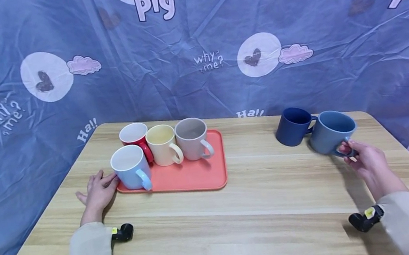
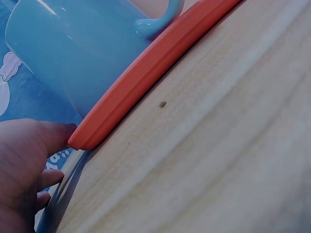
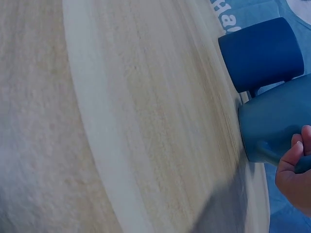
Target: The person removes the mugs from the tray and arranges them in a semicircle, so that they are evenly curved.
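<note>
My right hand (image 1: 368, 161) pinches the handle of a grey-blue mug (image 1: 324, 139) at the right of the table. In the right wrist view the thumb and fingers (image 3: 291, 158) curl round that handle. Whether this mug touches the table I cannot tell. A navy mug (image 1: 291, 129) stands just left of it, handle toward it. On the left, my left hand (image 1: 98, 193) touches the left end of a coral-red tray (image 1: 188, 177), its fingers loosely spread. The tray bears a light blue mug (image 1: 128, 168), a red mug (image 1: 136, 142), a cream mug (image 1: 161, 152) and a grey mug (image 1: 191, 145).
A wood-grain table (image 1: 222, 240) carries everything. Behind it hangs a blue printed cloth (image 1: 197, 84), close to the table's back edge. Small black devices, one by the left cuff (image 1: 91, 248) and one by the right cuff (image 1: 402, 207), sit at the wrists.
</note>
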Demonstrator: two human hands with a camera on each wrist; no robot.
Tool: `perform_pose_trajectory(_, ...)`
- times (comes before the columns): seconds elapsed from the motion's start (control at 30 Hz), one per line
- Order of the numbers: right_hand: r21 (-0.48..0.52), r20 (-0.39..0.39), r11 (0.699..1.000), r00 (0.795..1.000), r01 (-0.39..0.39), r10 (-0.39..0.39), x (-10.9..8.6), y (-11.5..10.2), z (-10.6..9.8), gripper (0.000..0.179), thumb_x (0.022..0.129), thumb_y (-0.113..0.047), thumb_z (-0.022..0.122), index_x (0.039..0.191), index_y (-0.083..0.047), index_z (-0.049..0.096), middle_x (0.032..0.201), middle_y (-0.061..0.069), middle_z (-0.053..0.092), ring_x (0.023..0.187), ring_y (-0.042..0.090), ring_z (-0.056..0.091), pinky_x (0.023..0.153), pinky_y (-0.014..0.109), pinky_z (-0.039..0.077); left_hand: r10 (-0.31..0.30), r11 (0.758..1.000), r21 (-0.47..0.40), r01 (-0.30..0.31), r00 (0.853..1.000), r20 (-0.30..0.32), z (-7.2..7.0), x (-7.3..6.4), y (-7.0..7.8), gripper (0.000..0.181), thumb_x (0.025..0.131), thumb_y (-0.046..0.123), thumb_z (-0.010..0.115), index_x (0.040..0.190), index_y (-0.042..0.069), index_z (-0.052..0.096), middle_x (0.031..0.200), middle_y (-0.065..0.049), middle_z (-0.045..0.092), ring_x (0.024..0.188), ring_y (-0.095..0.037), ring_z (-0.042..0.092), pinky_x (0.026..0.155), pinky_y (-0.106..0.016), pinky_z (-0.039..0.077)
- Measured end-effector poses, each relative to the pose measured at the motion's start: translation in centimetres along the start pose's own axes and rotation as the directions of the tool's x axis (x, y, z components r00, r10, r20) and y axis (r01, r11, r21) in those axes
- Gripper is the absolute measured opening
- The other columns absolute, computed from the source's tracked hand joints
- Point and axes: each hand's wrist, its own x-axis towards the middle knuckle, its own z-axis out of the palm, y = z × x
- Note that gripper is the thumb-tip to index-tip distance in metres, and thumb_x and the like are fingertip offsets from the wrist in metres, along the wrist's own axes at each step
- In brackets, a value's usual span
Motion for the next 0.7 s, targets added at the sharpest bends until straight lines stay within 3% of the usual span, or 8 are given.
perform_pose_trajectory(0.7, -0.085, 0.098, 0.996, 0.995, -0.025, 0.033, 1.3, -0.6, -0.7, 0.022, 0.087, -0.008, 0.051, 0.073, -0.002, 0.067, 0.069, 0.009, 0.064, 0.067, 0.015, 0.062, 0.052, 0.026, 0.047, -0.005, 1.0, 0.004, 0.005, 1.0, 0.003, 0.0, 0.0, 0.1, 0.049, 0.089, 0.041, 0.037, 0.119, 0.003, 0.049, 0.135, -0.026, 0.019, 0.124, -0.043, 0.001, 0.082, -0.061, -0.021)
